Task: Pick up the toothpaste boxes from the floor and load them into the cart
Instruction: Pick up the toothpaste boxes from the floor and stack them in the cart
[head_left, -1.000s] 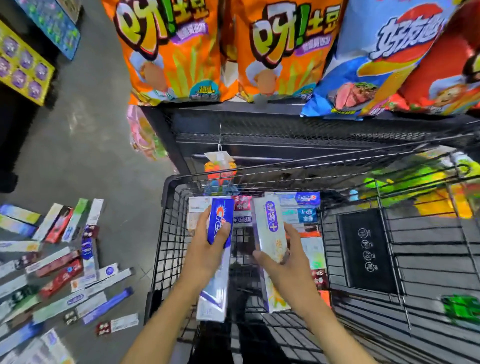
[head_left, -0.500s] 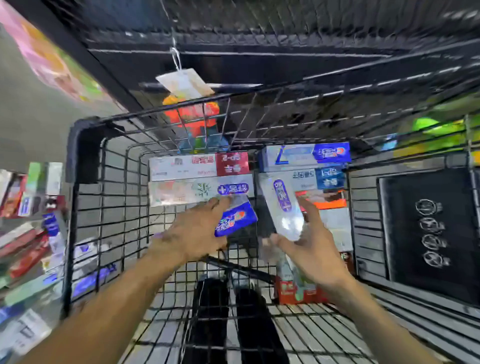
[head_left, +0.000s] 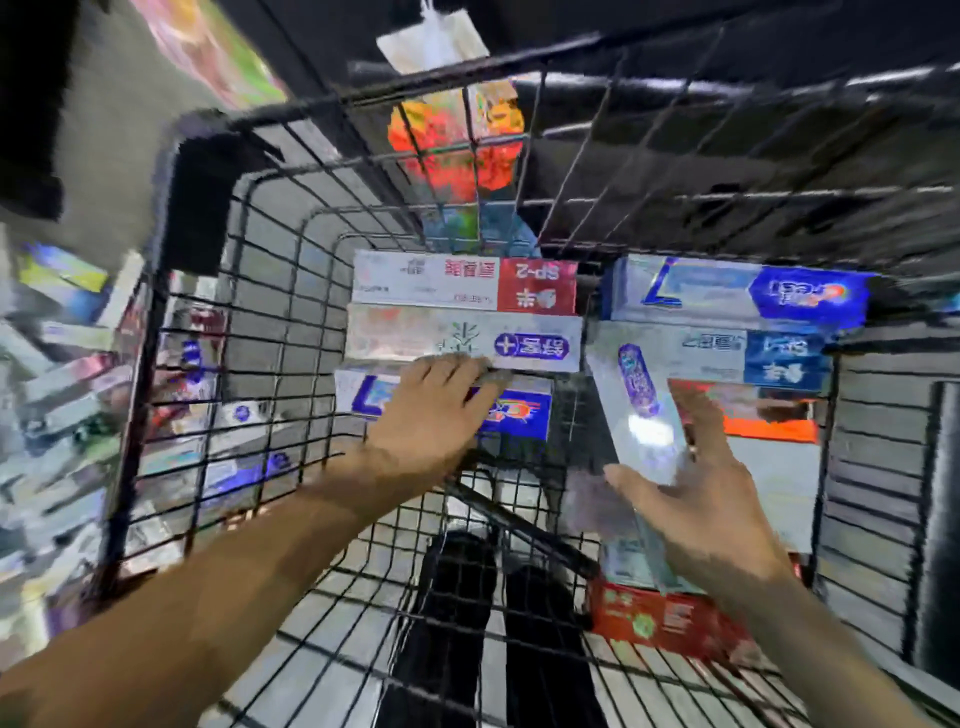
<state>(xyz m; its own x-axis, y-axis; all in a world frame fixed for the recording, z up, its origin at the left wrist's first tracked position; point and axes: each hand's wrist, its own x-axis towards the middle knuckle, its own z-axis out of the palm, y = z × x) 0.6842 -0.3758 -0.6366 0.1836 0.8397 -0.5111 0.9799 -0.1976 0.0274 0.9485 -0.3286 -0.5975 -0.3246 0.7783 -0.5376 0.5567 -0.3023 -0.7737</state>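
Note:
Inside the black wire cart (head_left: 200, 171) several toothpaste boxes lie in two rows at the far end. My left hand (head_left: 431, 415) rests with straight fingers on a blue and white Crest box (head_left: 524, 413), which lies flat just below a white box with a blue logo (head_left: 462, 338). My right hand (head_left: 691, 499) grips a silvery white box with a purple logo (head_left: 641, 410), tilted over the right row. A red box (head_left: 660, 623) lies under that wrist. Several more toothpaste boxes (head_left: 67, 364) are on the floor left of the cart, blurred.
A snack bag with a paper tag (head_left: 457, 140) hangs beyond the cart's far wall. The cart's right side is a dark panel (head_left: 893, 467). Dark trouser legs (head_left: 498, 623) show through the cart's mesh bottom. Grey floor (head_left: 104, 156) lies to the left.
The view has dropped closer into the cart. My left hand has turned the Crest box sideways and laid it flat in the left row. My right hand still carries the silvery box.

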